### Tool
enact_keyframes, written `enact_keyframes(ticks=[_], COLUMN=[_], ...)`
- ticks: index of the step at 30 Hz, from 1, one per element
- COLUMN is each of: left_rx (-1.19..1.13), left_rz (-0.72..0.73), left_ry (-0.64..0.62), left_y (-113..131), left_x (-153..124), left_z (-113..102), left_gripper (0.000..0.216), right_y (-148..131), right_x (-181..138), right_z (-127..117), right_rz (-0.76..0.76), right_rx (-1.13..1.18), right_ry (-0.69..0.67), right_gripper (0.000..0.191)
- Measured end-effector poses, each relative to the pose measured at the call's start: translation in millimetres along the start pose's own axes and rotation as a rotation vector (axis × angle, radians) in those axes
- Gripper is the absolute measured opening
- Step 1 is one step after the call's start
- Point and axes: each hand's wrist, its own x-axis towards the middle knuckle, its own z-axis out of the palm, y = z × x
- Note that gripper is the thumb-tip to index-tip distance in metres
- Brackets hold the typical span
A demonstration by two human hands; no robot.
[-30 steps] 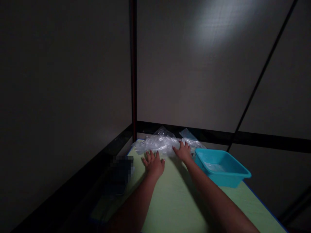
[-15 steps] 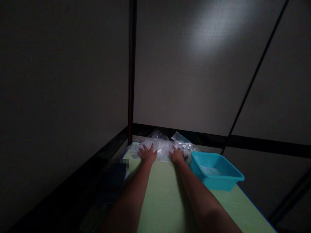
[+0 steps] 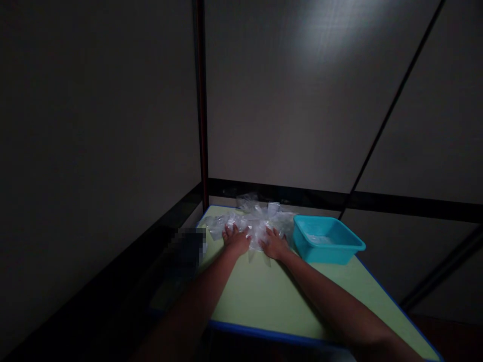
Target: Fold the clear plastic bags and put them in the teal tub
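Crumpled clear plastic bags [image 3: 258,223] lie in a loose heap at the far end of the table [image 3: 260,296]. My left hand [image 3: 237,241] rests palm down on the heap's near left part, fingers spread. On the near right part lies my right hand [image 3: 275,245], also flat with its fingers apart. Between the two hands the plastic bunches up, and its loose ends stick up towards the wall. Whether anything is inside the bags cannot be made out.
A turquoise plastic basin [image 3: 328,241] stands on the table right of my right hand, with something pale and clear on its bottom. Walls [image 3: 279,120] close off the table's back and left. A dark object [image 3: 184,254], partly blurred, is at the table's left edge.
Both hands have moved closer together and slightly nearer me, drawing the plastic into a tighter bunch. The view has shifted, so the table's near blue edge now shows.
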Motion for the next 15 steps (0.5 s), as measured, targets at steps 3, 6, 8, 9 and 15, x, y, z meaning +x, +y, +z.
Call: enact_keyframes(ticks=[3,6,8,9,15], left_rx=[-0.010,-0.033,-0.055,-0.067,-0.175], left_rz=[0.026,0.054,0.082,0.100,0.215], left_ry=[-0.005,0.031,0.095,0.136,0.356], left_y=[-2,-8,-12,-14,-14], left_x=[-22,-37,-44,-47,-62], left_z=[-1,-7,-12,-16,-27], left_gripper=[0.050,0.051,0.054,0.055,0.054], right_y=[-1,-4,-7,-9,-32], right_x=[-26,-44,-53,-57,-79], right_z=[-1,-9,-17,-21,-37], right_rz=[-0.024,-0.031,-0.016,-0.010,-0.107], right_rx=[0.021,0.039,0.052,0.060,-0.029], right_ry=[0.015,0.062,0.127,0.179,0.423], right_gripper=[0.053,0.059,0.067,0.070,0.063])
